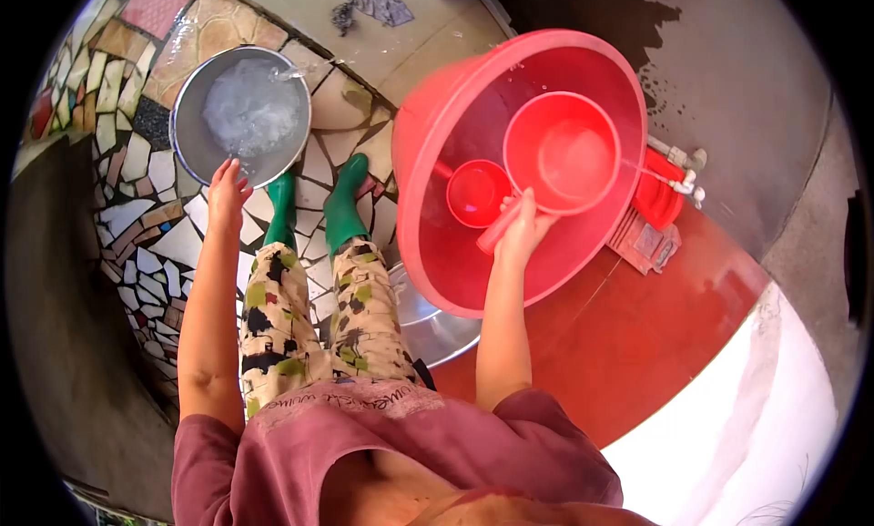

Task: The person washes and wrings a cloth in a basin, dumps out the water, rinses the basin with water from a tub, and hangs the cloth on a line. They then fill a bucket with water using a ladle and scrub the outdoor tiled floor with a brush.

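My right hand (521, 230) is wrapped round the handle of a large red dipper (583, 130), held over a big red tub (426, 171). Some water shows in the dipper, and a thin stream from a tap (689, 184) runs toward it. Beside it in the tub is a smaller red dipper (479, 194). My left hand (228, 194) is at the near rim of a round metal pot (187, 148), fingers apart and grasping nothing; whether it touches the rim I cannot tell. Churned water (253, 107) fills part of the pot, with splashes at its right edge.
Green boots (344, 198) stand on broken-tile paving between pot and tub. A metal basin (432, 330) lies partly under the tub. Near the tap are a red object (657, 194) and a pinkish block (645, 241). A grey cloth (378, 0) lies on the tiles above.
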`<state>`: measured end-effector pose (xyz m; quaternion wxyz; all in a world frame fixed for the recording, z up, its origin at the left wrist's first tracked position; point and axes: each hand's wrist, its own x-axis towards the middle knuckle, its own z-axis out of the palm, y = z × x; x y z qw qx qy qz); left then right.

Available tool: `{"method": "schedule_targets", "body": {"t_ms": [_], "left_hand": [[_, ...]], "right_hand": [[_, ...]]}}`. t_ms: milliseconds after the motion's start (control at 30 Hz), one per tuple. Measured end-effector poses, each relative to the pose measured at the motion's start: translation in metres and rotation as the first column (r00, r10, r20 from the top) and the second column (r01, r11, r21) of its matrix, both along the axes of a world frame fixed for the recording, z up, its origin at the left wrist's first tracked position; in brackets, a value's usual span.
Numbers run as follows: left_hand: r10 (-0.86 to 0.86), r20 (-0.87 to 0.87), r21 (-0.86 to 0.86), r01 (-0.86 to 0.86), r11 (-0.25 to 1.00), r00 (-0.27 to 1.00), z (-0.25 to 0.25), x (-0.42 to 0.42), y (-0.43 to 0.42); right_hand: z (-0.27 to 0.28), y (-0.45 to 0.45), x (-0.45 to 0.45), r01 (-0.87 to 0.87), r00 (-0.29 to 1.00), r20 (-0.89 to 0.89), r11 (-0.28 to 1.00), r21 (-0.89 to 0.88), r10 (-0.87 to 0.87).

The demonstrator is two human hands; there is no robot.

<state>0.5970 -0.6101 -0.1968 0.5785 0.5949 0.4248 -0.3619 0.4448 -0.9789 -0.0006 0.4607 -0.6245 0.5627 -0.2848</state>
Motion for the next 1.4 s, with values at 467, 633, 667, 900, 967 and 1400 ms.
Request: {"method": "schedule_targets", "body": {"t_ms": [467,633,667,900,967,1400], "left_hand": [[-0.229,-0.164,0.112,0.248,0.962,0.96,-0.019,-0.053,-0.001],[-0.348,-0.186,0.101,0.37,0.923,0.919,-0.026,-0.063,-0.02],[-0.359,-0.194,0.108,0.383,0.917,0.913,-0.03,-0.067,-0.02],[-0.381,-0.224,0.062,0.403,0.913,0.897,-0.029,-0.073,-0.019],[-0.382,-0.223,0.08,0.407,0.91,0.897,-0.019,-0.065,-0.028],[-0.381,-0.059,-0.172,0.367,0.914,0.922,0.06,-0.042,-0.103]], "right_hand": [[-0.254,-0.1,0.012,0.346,0.503,-0.862,0.902,0.258,0.054],[-0.386,-0.074,-0.021,0.147,0.461,-0.885,0.989,0.009,-0.061],[-0.403,-0.071,-0.026,0.12,0.486,-0.864,0.989,-0.086,-0.134],[-0.332,-0.077,-0.018,0.031,0.911,0.17,0.472,0.881,-0.377],[-0.291,-0.067,-0.016,0.03,0.921,0.176,0.513,0.858,-0.348],[0.037,-0.005,-0.036,-0.041,0.985,0.145,0.691,0.721,-0.093]]}}
